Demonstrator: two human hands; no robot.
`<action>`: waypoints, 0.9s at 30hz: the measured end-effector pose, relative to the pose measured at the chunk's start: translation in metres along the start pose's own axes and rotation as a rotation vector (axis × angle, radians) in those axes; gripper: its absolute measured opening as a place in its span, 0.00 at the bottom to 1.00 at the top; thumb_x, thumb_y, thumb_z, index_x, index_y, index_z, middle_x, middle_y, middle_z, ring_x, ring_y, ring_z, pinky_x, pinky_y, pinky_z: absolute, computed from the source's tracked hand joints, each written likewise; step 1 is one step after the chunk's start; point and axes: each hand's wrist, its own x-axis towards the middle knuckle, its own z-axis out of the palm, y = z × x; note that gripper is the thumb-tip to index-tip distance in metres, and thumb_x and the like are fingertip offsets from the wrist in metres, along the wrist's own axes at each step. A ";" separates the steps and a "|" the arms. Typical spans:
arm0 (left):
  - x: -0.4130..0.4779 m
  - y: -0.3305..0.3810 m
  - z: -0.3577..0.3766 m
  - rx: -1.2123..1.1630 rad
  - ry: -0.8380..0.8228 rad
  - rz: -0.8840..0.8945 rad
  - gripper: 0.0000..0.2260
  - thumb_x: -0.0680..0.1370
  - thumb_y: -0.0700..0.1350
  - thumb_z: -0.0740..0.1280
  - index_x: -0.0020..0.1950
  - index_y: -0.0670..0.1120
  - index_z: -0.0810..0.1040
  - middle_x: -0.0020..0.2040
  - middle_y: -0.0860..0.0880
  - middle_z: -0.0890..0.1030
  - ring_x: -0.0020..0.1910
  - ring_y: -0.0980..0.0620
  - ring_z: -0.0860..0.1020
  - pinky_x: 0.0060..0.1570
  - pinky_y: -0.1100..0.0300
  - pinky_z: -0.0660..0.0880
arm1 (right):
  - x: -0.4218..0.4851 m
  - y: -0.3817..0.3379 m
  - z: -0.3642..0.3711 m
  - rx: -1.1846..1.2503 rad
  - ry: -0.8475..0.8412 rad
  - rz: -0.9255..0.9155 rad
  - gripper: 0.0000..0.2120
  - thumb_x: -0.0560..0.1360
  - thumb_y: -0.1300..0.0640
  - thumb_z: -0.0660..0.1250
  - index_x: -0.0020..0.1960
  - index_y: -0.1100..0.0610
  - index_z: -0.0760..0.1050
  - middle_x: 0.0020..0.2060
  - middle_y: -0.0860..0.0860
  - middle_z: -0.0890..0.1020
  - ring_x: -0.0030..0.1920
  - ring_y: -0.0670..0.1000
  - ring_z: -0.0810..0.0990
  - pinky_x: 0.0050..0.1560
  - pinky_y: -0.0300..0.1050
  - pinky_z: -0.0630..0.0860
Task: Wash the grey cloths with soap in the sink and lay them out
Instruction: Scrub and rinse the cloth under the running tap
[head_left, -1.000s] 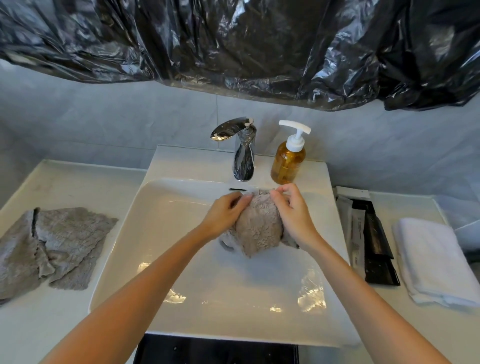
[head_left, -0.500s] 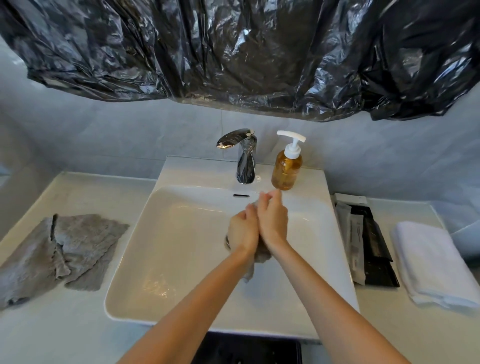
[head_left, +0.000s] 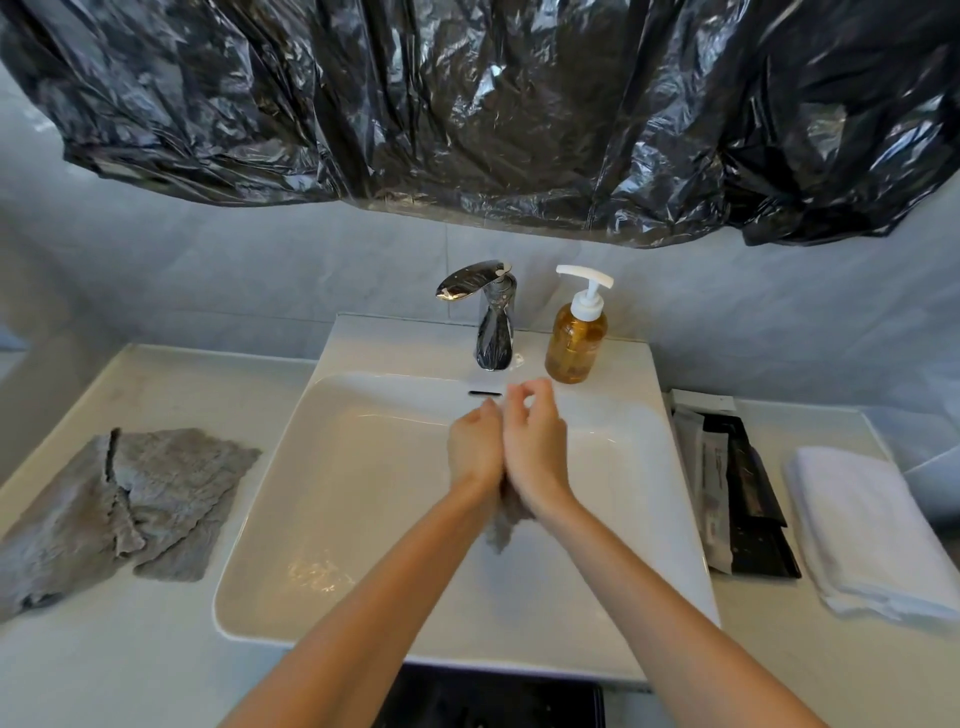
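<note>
1. left grip (head_left: 475, 447): mine, over the sink (head_left: 363, 467). Back of the hand up, fingers curled inward round the grey cloth (head_left: 505, 526), and the hand is pressed side to side against my right grip (head_left: 536, 453).
2. right grip: closed against the left with its palm on the cloth. Fingers are bent and the thumb and forefinger tips lie close together at the top. They are blurred, so I cannot tell whether those tips touch fabric.
3. grey cloth: bunched between my two palms and held above the basin. Only a crumpled tail shows, hanging below my wrists.
4. sink: white and rectangular, set into the counter (head_left: 104, 670). Wet glints lie on the basin floor to the left of my forearms.
5. faucet (head_left: 493, 317): chrome, at the centre of the back rim, just beyond my fingers.
6. soap bottle (head_left: 576, 343): amber with a white pump, upright on the back rim just right of the faucet.
7. cloth pile (head_left: 130, 504): more grey cloths, rumpled and overlapping, on the counter left of the sink and near its rim.
8. packets (head_left: 743, 488): flat, black and white, stacked on the counter just right of the sink.
9. white towel (head_left: 867, 530): folded, on the counter right of the packets.
10. black plastic sheet (head_left: 467, 104): crinkled, hanging across the tiled wall above.
</note>
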 end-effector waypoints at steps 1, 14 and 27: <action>-0.006 -0.001 0.004 0.017 -0.010 0.030 0.16 0.82 0.47 0.57 0.39 0.43 0.77 0.36 0.46 0.80 0.38 0.47 0.78 0.40 0.55 0.76 | 0.008 -0.003 -0.002 0.022 0.032 0.042 0.07 0.83 0.51 0.55 0.50 0.54 0.67 0.39 0.49 0.77 0.46 0.55 0.80 0.43 0.45 0.72; 0.001 0.010 -0.001 -0.020 0.134 0.083 0.20 0.80 0.44 0.59 0.27 0.44 0.67 0.25 0.48 0.72 0.28 0.49 0.69 0.34 0.56 0.68 | -0.022 -0.002 -0.002 0.035 -0.055 -0.011 0.07 0.82 0.48 0.54 0.48 0.50 0.65 0.38 0.50 0.79 0.40 0.52 0.80 0.37 0.45 0.74; -0.024 0.005 0.010 -0.037 0.019 0.086 0.18 0.81 0.48 0.59 0.38 0.40 0.79 0.31 0.46 0.81 0.32 0.49 0.79 0.33 0.57 0.76 | 0.008 -0.011 -0.013 0.101 0.084 0.065 0.07 0.83 0.51 0.54 0.51 0.55 0.64 0.38 0.50 0.77 0.46 0.58 0.79 0.42 0.48 0.73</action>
